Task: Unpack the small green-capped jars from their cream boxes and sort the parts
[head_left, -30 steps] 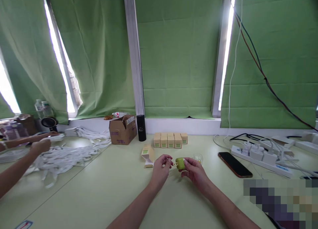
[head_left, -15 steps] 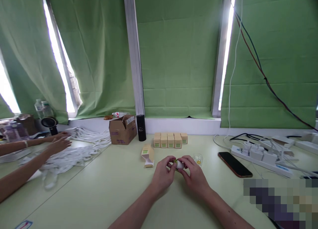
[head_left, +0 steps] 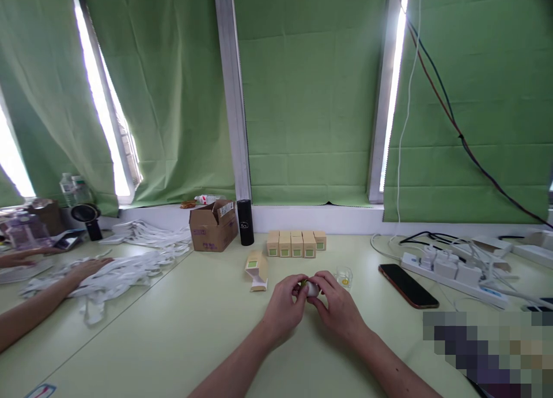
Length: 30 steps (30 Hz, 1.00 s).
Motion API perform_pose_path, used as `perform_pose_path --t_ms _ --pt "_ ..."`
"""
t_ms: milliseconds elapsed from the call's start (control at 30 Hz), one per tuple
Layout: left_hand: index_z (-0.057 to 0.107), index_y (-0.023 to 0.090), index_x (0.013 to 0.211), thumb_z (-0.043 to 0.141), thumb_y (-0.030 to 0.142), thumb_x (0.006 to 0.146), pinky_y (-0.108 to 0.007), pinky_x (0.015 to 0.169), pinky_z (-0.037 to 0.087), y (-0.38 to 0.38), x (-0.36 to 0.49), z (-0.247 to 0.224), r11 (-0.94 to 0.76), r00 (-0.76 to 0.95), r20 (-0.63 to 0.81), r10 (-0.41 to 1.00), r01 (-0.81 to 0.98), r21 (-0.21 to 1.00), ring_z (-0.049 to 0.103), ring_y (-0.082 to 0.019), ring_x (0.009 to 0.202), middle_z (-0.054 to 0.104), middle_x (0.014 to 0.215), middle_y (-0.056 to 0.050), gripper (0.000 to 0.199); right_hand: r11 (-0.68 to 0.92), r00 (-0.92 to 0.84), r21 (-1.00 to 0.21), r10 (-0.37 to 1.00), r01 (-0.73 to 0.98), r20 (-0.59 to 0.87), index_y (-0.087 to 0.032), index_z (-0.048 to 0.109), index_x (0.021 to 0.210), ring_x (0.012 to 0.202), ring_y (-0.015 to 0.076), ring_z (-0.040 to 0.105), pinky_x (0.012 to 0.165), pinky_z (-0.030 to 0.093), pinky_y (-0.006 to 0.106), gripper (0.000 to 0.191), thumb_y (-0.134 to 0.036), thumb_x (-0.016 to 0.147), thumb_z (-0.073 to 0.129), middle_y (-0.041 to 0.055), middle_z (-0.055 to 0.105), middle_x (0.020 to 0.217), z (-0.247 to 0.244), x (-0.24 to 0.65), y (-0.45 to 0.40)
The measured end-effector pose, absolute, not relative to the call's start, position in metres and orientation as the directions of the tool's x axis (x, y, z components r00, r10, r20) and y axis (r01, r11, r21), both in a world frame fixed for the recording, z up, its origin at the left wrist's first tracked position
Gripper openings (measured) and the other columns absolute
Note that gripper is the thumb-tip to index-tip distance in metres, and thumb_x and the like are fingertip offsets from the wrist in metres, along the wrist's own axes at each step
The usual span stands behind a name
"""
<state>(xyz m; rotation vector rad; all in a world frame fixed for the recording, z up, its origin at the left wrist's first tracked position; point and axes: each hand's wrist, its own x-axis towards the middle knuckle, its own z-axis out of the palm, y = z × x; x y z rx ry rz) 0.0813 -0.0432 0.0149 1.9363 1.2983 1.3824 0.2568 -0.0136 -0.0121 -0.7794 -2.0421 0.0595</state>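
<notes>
Between my two hands is a small rounded white object [head_left: 312, 290] with a bit of green at its left end; its kind is too small to make out. My left hand [head_left: 286, 300] pinches it from the left, by the green part. On the other side, the fingers of my right hand [head_left: 336, 303] are closed round the white part. Just behind my right hand lies a small clear plastic container [head_left: 344, 277] with a yellow spot in it. An opened small kraft box [head_left: 257, 270] with a green label stands beyond my left hand.
Several small kraft boxes [head_left: 297, 244] stand in a row at the back, near a cardboard carton [head_left: 213, 226] and a black cylinder [head_left: 245, 222]. To the right are a phone [head_left: 408, 285] and a power strip [head_left: 453, 277]. A co-worker's hands [head_left: 88, 266] rest among white straps [head_left: 129, 271] at left.
My hands stay nearly in place, turning the small white object slightly. At left, the co-worker's hands have drawn back toward the left over the white straps.
</notes>
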Motion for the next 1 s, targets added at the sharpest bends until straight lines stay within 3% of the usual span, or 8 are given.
perform_pose_path --t_ms 433,600,1000 --pt "0.076 0.022 0.107 0.06 0.031 0.092 -0.035 0.082 0.056 -0.045 0.083 0.02 -0.461 0.058 0.489 0.87 0.445 0.768 0.07 -0.025 0.088 0.078 0.105 -0.011 0.024 0.808 -0.389 -0.303 0.527 0.505 0.756 -0.024 0.056 0.121 0.092 0.0235 0.069 0.073 0.062 0.036 0.025 -0.015 0.098 0.05 0.0099 0.065 0.111 -0.006 0.255 -0.017" --pt "0.077 0.023 0.1 0.059 0.025 0.089 -0.03 0.076 0.053 -0.044 0.086 0.023 -0.429 0.039 0.46 0.887 0.439 0.79 0.068 -0.022 0.081 0.077 0.095 -0.007 0.021 0.81 -0.395 -0.294 0.522 0.508 0.756 -0.023 0.052 0.121 0.094 0.0239 0.069 0.077 0.062 0.038 0.029 -0.01 0.097 0.044 0.0101 0.063 0.111 -0.006 0.25 -0.018" --pt "0.075 0.021 0.094 0.051 0.019 0.085 -0.027 0.062 0.044 -0.041 0.087 0.023 -0.333 -0.006 0.389 0.921 0.503 0.797 0.062 -0.018 0.067 0.075 0.081 -0.004 0.026 0.773 -0.388 -0.261 0.542 0.578 0.745 -0.023 0.05 0.114 0.085 0.023 0.065 0.065 0.056 0.033 0.029 -0.005 0.092 0.044 0.0082 0.06 0.105 -0.013 0.239 -0.014"
